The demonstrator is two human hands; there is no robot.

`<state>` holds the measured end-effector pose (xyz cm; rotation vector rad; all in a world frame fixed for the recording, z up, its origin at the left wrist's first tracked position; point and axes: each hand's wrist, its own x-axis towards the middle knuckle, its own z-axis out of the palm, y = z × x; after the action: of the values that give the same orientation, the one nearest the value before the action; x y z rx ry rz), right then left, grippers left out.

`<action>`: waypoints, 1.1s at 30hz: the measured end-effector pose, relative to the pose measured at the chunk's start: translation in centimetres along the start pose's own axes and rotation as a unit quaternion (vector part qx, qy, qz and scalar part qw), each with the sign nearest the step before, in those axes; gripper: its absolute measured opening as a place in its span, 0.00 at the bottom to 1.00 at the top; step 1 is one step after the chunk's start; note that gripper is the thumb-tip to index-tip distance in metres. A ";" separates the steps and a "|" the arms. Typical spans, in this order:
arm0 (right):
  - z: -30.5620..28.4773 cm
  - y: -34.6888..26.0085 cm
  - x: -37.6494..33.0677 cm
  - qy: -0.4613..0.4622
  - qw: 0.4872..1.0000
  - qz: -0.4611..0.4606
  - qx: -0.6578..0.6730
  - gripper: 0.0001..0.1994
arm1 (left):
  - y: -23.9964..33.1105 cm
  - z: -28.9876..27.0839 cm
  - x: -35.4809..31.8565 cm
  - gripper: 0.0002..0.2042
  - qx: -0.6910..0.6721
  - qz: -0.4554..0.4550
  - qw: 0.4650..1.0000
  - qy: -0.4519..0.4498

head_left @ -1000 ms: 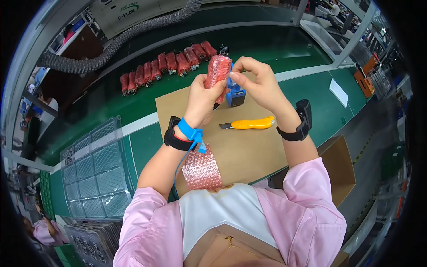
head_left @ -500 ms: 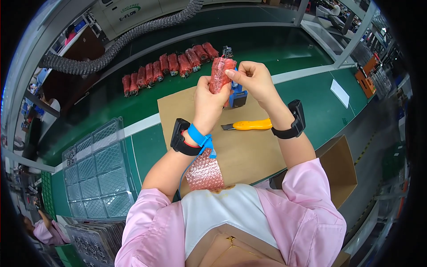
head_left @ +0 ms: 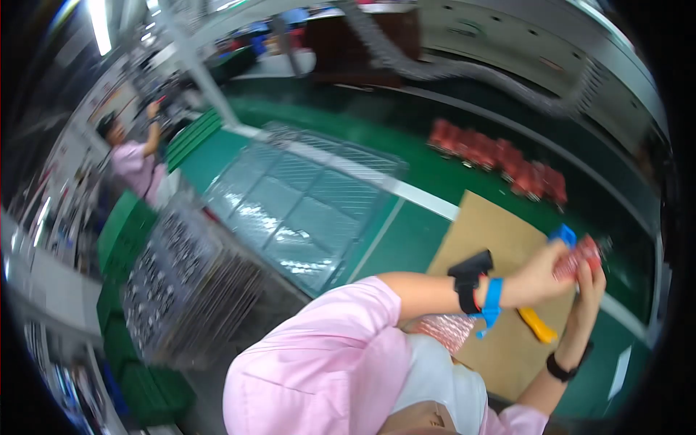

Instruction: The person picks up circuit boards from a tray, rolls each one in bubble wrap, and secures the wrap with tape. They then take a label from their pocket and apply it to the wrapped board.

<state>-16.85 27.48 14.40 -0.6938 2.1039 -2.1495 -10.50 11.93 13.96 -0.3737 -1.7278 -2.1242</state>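
Note:
My left hand (head_left: 533, 277) and my right hand (head_left: 589, 286) together hold a small part wrapped in pink bubble wrap (head_left: 575, 257), raised above a brown cardboard sheet (head_left: 484, 230). A blue tape dispenser (head_left: 562, 234) shows just behind the hands. A yellow utility knife (head_left: 537, 325) lies on the cardboard below my wrists. A loose piece of pink bubble wrap (head_left: 445, 330) lies near my chest. The frame is blurred and tilted.
A row of red wrapped parts (head_left: 500, 159) lies on the green table (head_left: 406, 163) behind the cardboard. Clear plastic trays (head_left: 304, 206) sit to the left, with stacked trays (head_left: 181, 283) below them. A person in pink (head_left: 134, 163) works far left.
The view has swung sharply left and tilted, so my hands and the cardboard now sit at the right edge. My hands still hold the wrapped part.

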 end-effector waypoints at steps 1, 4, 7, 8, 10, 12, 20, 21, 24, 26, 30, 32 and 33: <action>-1.0 1.1 -0.4 -0.018 1.000 -0.010 0.022 0.30 | 2.8 -1.4 -0.1 0.17 -0.053 -0.108 0.991 -0.055; -1.1 0.7 0.2 -0.126 0.988 -0.029 0.083 0.34 | 6.1 -1.9 -1.2 0.16 -0.166 -0.226 0.953 -0.109; 1.0 -0.9 -0.8 -0.262 0.951 -0.056 0.155 0.36 | 6.1 -2.0 -2.0 0.16 -0.279 -0.253 0.914 -0.153; 2.4 -1.7 -1.3 -0.263 0.945 -0.091 0.171 0.34 | 6.0 -2.1 -2.2 0.15 -0.338 -0.292 0.875 -0.186; 3.4 -3.0 -2.7 -0.260 0.934 -0.161 0.187 0.30 | 6.2 -2.1 -2.7 0.15 -0.454 -0.358 0.774 -0.259; 0.5 -0.3 -6.8 -0.010 0.972 0.095 0.213 0.28 | 6.4 -3.0 -3.7 0.16 -0.504 -0.370 0.735 -0.262; 7.6 -0.1 -1.1 -0.322 0.854 -0.135 0.386 0.23 | 3.8 -4.9 -4.7 0.18 -0.575 -0.446 0.651 -0.216; 6.5 -0.3 -1.5 -0.302 0.884 -0.063 0.352 0.24 | 3.3 -4.8 -4.4 0.18 -0.551 -0.434 0.679 -0.218; 4.3 0.4 -1.6 -0.272 0.910 0.084 0.301 0.26 | 3.0 -6.6 -3.5 0.17 -0.490 -0.405 0.746 -0.199; 1.4 1.8 -0.1 -0.160 0.983 0.013 0.091 0.31 | 2.9 -7.9 -1.9 0.16 -0.370 -0.316 0.868 -0.097; -2.4 6.4 1.6 0.139 0.963 0.070 -0.221 0.24 | 0.1 -8.2 3.7 0.16 -0.237 -0.242 0.939 -0.066; -1.9 7.5 2.5 0.064 0.920 0.185 -0.339 0.14 | -1.8 -7.2 6.2 0.16 -0.179 -0.211 0.959 -0.059; -1.6 8.0 2.8 0.069 0.920 0.185 -0.340 0.14 | -3.3 -6.6 7.2 0.16 -0.156 -0.207 0.962 -0.089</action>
<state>-22.09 27.48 7.52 -0.1299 2.7935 -1.2921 -18.24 5.15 12.78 -0.3158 -1.6780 -2.7580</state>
